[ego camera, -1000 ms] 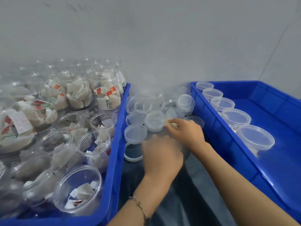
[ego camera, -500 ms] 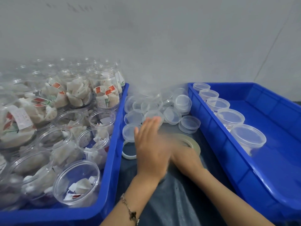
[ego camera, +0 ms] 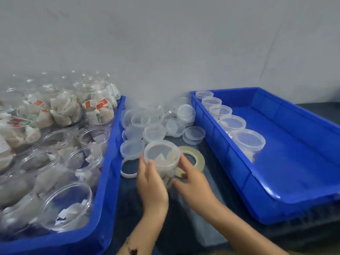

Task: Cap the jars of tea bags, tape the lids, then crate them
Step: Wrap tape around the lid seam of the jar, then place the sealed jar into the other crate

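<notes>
Clear plastic jar [ego camera: 161,162], lid [ego camera: 161,151] on, stands on the dark surface [ego camera: 213,183] between the two blue crates, held from both sides. My left hand [ego camera: 151,183] curls round its left wall, thumb near the lid rim; my right hand [ego camera: 193,183] cups the right side lower down, fingers [ego camera: 179,182] wrapped at the base. Tea bags visible inside. Motion blur, so I can't tell if the lid is fully seated or if tape is on it.

Risks I see:
- Tape roll [ego camera: 192,159] lies flat right behind the jar, touching or nearly so. Reaching for it means dropping one hand; jar wall is slick and light, one-hand hold may let it tip.
- If the lid is only resting, tape goes over a skewed cap and it pops later in the crate.
- Loose lids [ego camera: 154,129] piled just behind; a sweep of either hand scatters them, or knocks the white ring [ego camera: 128,168] at left.
- Left crate [ego camera: 108,181] is packed with open jars [ego camera: 66,205], near ones tilted. Elbow bump spills bags.
- Right crate [ego camera: 239,173] has capped jars [ego camera: 232,124] in a row along its near wall; next slot is tight beside the front one. Setting down fast could topple the row.
</notes>
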A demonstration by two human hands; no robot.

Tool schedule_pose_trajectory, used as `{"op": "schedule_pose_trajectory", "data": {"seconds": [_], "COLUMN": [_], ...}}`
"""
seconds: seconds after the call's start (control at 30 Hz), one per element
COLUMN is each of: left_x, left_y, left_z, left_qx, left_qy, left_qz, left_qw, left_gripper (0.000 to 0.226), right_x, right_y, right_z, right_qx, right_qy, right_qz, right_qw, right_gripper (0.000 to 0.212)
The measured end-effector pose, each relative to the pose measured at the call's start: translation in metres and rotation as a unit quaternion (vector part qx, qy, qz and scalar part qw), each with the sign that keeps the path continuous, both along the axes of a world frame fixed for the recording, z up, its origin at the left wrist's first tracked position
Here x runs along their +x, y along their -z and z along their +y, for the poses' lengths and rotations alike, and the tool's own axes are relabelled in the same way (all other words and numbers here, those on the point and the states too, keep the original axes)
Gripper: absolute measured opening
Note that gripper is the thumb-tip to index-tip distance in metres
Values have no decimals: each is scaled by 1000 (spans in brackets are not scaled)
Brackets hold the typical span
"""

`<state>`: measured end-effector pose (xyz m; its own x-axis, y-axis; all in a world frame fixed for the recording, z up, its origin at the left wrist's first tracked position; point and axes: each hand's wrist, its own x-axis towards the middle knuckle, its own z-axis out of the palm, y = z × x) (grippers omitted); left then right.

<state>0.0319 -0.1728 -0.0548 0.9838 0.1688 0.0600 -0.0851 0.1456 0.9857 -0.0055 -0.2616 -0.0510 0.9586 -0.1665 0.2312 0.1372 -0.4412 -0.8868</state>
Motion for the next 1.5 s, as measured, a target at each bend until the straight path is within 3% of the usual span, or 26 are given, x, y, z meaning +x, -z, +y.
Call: {"op": "schedule_pose_trajectory", "data": {"seconds": [0.17, 0.23, 0.3, 0.4, 0.47, 0.57, 0.67, 0.77, 0.93, 1.07, 1.13, 1.27, 1.3, 1.33, 1.43, 1.5], "left_x": [-24, -32, -39, -50, -55, -58, -53, -45, -43, -45, -46, -38, -34, -31, -23, -21], "left_y": [-69, -85, -88, -73, -62, -51, -45, -35, -19, -12, -11, -15, -18, -23, -39, -47], "left_z": [-45, -63, -79, -99, -108, -119, -128, -137, -142, -139, -133, -108, -100, -91, -62, -38], "left_qx": [-21, -12, 0, 63, 153, 294, 358, 414, 475, 550, 552, 567, 571, 572, 569, 573], "left_qy": [170, 277, 374, 455, 455, 414, 401, 400, 402, 384, 387, 366, 351, 333, 268, 228], "left_qz": [-165, -204, -201, -176, -179, -231, -236, -224, -218, -251, -255, -240, -234, -227, -208, -179], "left_qw": [971, 939, 905, 870, 859, 830, 810, 787, 752, 698, 693, 698, 704, 714, 749, 767], "left_gripper": [47, 49, 53, 74, 79, 74, 71, 69, 75, 77, 76, 82, 83, 84, 80, 78], "right_x": [-42, -60, -77, -96, -101, -101, -98, -97, -100, -94, -92, -90, -87, -84, -70, -59], "right_y": [-64, -80, -84, -70, -55, -42, -37, -33, -31, -34, -35, -37, -40, -42, -46, -53], "right_z": [-44, -60, -75, -95, -106, -120, -131, -137, -148, -146, -142, -133, -127, -120, -92, -63], "right_qx": [26, 33, 0, -91, -112, -87, -61, -58, -190, -334, -384, -534, -515, -480, -411, -352], "right_qy": [94, 167, 248, 335, 361, 344, 338, 355, 340, 313, 302, 317, 338, 349, 306, 203], "right_qz": [-152, -200, -246, -252, -224, -204, -164, -64, 98, 204, 235, 327, 308, 250, 27, 34], "right_qw": [984, 965, 937, 903, 898, 912, 925, 931, 916, 865, 840, 713, 725, 765, 858, 913], "right_gripper": [70, 84, 97, 77, 64, 59, 54, 45, 38, 37, 38, 52, 56, 57, 57, 66]}}
